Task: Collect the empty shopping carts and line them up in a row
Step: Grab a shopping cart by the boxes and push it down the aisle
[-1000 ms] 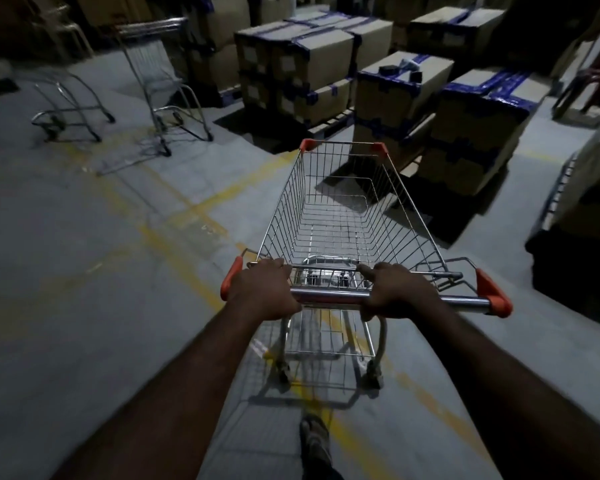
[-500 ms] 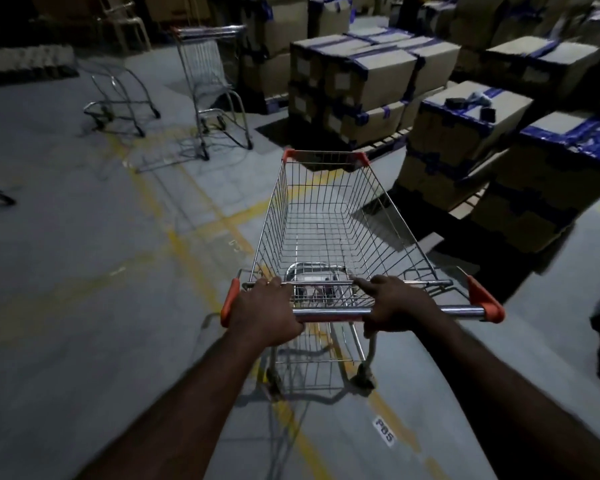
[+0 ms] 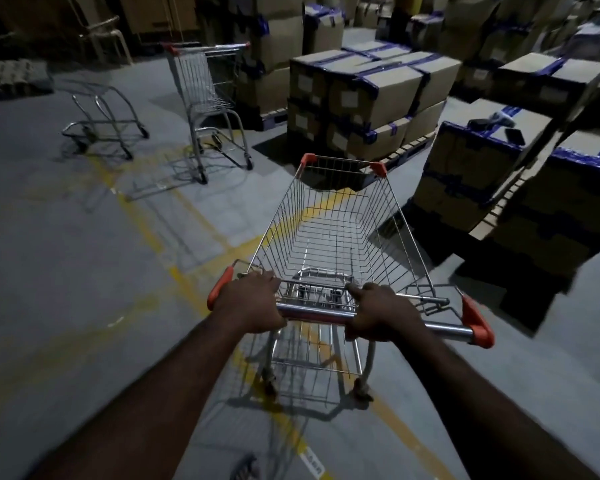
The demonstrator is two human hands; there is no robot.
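An empty wire shopping cart (image 3: 329, 233) with orange corner caps stands right in front of me on the grey floor. My left hand (image 3: 248, 303) grips the left part of its chrome handle bar (image 3: 312, 311). My right hand (image 3: 380, 315) grips the bar right of centre, its forefinger stretched forward. A second empty cart (image 3: 208, 98) stands upright farther off at upper left, its handle away from me. Left of that one a low bare cart frame (image 3: 101, 123) without a basket rests on its wheels.
Stacks of taped cardboard boxes on pallets (image 3: 371, 95) crowd the right side, the nearest stack (image 3: 482, 168) close to the cart's front right. Yellow floor lines (image 3: 146, 230) cross the concrete. A chair (image 3: 101, 32) stands in the dark far left corner.
The view and the held cart have swung left: the far cart and bare frame have shifted right and come nearer, and the box stacks have slid right. Both hands keep their grip.
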